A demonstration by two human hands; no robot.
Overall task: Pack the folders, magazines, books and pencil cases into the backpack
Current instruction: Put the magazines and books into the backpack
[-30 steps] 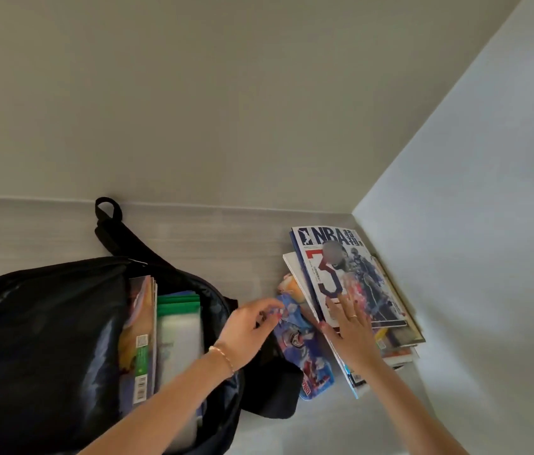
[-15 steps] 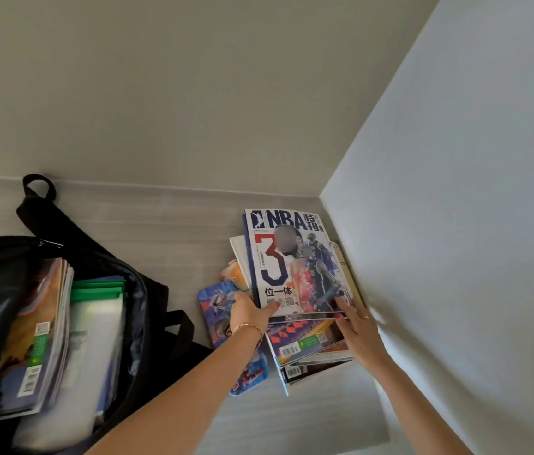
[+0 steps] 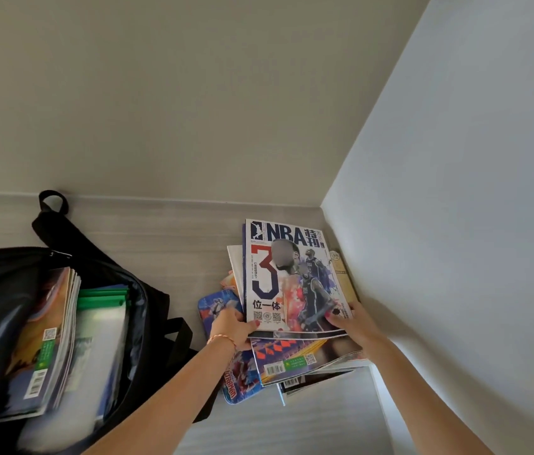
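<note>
A black backpack (image 3: pixel 3 284) lies open at the left, with magazines (image 3: pixel 49 336) and green-edged folders (image 3: pixel 104 310) standing inside. In the corner at the right sits a stack of magazines and books (image 3: pixel 298 359). The top one is an NBA magazine (image 3: pixel 288 274). My left hand (image 3: pixel 232 326) grips its near left corner and my right hand (image 3: pixel 354 323) grips its near right corner; the near edge is raised off the stack. A blue cartoon pencil case (image 3: pixel 219 307) lies left of the stack, partly under my left forearm.
The grey wooden tabletop (image 3: pixel 173 244) ends at a back wall and a right side wall (image 3: pixel 455 257) that the stack almost touches. The backpack's strap (image 3: pixel 52 205) stretches toward the back wall.
My left hand left the pencil case and took the NBA magazine's left corner. My right hand slid to its right corner. The magazine's near edge has lifted a little.
</note>
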